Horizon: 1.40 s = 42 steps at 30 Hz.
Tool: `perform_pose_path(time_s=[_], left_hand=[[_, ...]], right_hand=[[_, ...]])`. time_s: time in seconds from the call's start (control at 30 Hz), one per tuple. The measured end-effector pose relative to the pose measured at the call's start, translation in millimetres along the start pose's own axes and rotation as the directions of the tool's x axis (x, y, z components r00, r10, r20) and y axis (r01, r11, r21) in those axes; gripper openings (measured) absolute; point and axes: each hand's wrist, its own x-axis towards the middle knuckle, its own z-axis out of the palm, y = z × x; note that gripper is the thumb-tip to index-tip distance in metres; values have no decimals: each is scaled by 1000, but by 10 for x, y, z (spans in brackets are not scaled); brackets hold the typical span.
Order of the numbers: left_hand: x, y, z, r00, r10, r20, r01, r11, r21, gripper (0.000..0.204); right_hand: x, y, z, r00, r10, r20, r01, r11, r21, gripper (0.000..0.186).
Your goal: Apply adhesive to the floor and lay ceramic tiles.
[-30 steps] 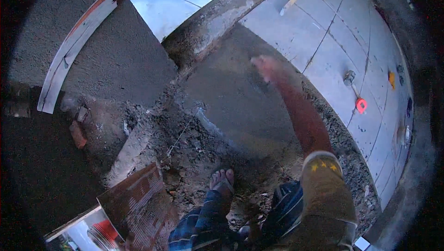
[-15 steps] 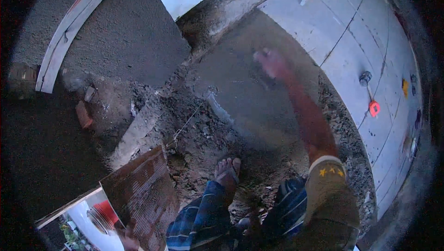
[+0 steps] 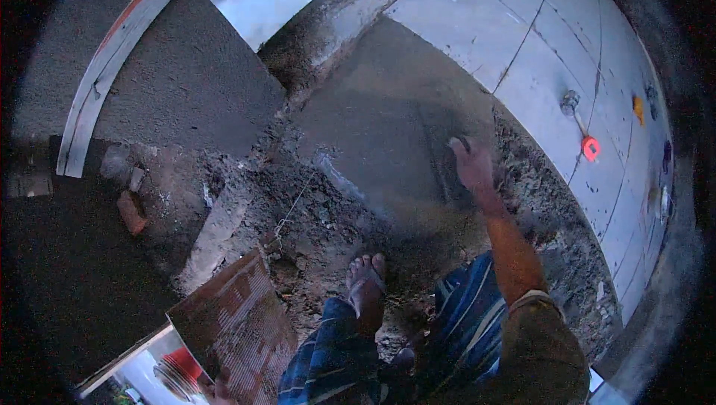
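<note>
Pale tiles run up the right side, with a concrete kerb at the far end and a smooth grey wet patch between them and the rubble. So what's new: the right hand has come back toward the body from the farther part of the patch, and it's now at the near right side. I read that as the near right strip getting worked while the far part is left alone. Its fingers look curled round a dark flat tool, probably a trowel, which sits on the patch; blur hides the exact grip. Left hand is down by the ribbed brown board, and I can't tell whether its fingers are spread or closed.

Room-wise, the patch is open to the hand's left. Tighter on the right: crumbly strip, then tile edge. Bare foot sits just off the near edge.
</note>
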Motion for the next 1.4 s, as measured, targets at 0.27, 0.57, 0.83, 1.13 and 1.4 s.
perform_pose_path(time_s=[0.27, 0.57, 0.83, 1.13, 1.4], left_hand=[[-599, -1041, -2335, 897, -443, -11, 363, 749, -554, 43], [-697, -1676, -2157, 952, -218, -212, 212, 976, -50, 47], [-625, -1929, -2249, 954, 183, -239, -16, 824, 567, 50], [-567, -2375, -2375, 858, 508, -72, -109, 318, 942, 54], [-616, -3128, -2345, 956, 279, -90, -158, 749, 643, 54]], right_hand=[[824, -1145, 504, 978, -206, 28, 204, 978, 43, 65], [-230, 304, -751, 985, 146, 91, -165, 951, 263, 48], [407, -261, -11, 994, -105, -24, 102, 989, -105, 71], [-331, 1107, -688, 987, -45, -153, 46, 999, -1, 58], [-110, -217, -373, 993, -23, 112, -61, 726, 685, 53]])
